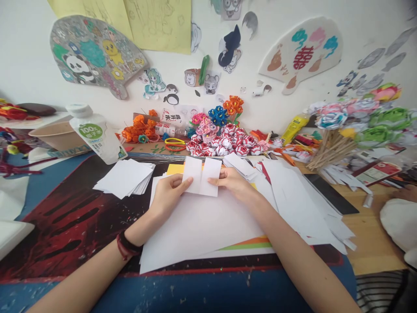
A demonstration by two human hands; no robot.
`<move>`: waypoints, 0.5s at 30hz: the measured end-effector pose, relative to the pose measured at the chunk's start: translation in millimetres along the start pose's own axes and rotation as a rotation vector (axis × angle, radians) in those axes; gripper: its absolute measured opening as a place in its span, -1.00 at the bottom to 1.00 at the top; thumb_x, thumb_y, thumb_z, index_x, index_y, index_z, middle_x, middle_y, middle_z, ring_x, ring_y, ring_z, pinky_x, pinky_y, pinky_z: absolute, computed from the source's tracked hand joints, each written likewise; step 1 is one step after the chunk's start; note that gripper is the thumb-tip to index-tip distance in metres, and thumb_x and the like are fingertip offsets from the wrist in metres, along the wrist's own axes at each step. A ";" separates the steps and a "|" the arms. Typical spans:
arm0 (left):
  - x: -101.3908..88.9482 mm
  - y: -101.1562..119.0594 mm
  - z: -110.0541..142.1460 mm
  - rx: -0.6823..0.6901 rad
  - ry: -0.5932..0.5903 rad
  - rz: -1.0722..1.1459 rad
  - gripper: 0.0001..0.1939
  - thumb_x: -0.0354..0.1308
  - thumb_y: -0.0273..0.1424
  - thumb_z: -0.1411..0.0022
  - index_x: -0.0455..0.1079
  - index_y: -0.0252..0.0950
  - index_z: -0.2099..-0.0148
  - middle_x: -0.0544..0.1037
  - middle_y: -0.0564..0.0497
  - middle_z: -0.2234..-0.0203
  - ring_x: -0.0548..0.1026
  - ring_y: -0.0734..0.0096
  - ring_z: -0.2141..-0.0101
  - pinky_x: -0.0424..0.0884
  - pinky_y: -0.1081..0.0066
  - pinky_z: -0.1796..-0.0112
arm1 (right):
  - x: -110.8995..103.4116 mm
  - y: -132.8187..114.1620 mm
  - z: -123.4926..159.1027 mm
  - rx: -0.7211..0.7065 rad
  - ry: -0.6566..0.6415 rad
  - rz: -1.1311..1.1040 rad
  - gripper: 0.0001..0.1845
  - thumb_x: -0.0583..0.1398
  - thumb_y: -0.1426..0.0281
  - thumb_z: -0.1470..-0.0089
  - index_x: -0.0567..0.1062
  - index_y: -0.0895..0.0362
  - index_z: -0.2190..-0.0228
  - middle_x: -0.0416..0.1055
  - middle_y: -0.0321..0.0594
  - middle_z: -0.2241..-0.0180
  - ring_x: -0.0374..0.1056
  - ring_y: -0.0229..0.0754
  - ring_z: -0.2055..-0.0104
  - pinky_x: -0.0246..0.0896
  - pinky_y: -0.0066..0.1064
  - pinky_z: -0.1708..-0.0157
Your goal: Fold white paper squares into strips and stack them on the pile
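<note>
Broadly, a smooth white wall (29, 52) is seen behind a blue table (182, 300), which is covered by a black-and-red mat (78, 226). Large, flat white sheets (202, 230) are spread on it; layered red-and-white flowers (228, 143) are heaped behind, and a stack of papers (125, 177) is laid to the left. Above the sheets, a small white paper (193, 173), parted at its top, is pinched between thumb and bent fingers, its left side by the left hand (167, 191), its right by the right hand (236, 182).
</note>
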State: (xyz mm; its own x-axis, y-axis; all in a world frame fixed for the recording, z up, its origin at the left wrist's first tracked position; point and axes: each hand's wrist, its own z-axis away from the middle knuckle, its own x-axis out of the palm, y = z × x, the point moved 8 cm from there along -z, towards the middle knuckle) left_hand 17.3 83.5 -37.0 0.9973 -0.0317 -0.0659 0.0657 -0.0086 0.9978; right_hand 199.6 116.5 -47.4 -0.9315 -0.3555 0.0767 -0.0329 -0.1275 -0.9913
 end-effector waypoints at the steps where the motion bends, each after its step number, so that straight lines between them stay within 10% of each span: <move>1: 1.6 -0.6 0.3 -0.015 -0.018 0.002 -0.60 0.31 -0.04 0.05 0.47 -0.32 0.41 0.52 0.00 0.59 0.44 0.32 0.51 0.23 0.46 0.56 | 0.5 -1.8 0.3 -0.014 -0.001 -0.004 -0.51 0.43 0.25 0.24 0.58 0.23 0.23 0.54 0.00 0.14 0.47 -0.03 0.15 0.33 -0.23 0.12; 15: -5.7 -4.2 -2.5 0.003 0.030 -0.049 -0.61 0.27 -0.09 -0.03 0.41 -0.32 0.56 0.44 0.05 0.68 0.28 0.50 0.63 0.10 0.47 0.57 | -7.6 3.4 -1.9 0.054 0.002 0.091 -0.54 0.46 0.27 0.33 0.59 0.24 0.33 0.57 -0.02 0.24 0.48 -0.04 0.25 0.37 -0.28 0.27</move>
State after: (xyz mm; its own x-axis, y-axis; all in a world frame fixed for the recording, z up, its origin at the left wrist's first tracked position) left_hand 11.4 86.2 -40.8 0.9935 -0.0013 -0.1140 0.1140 -0.0123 0.9934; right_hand 205.9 120.6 -51.6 -0.9304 -0.3663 -0.0139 0.0716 -0.1443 -0.9869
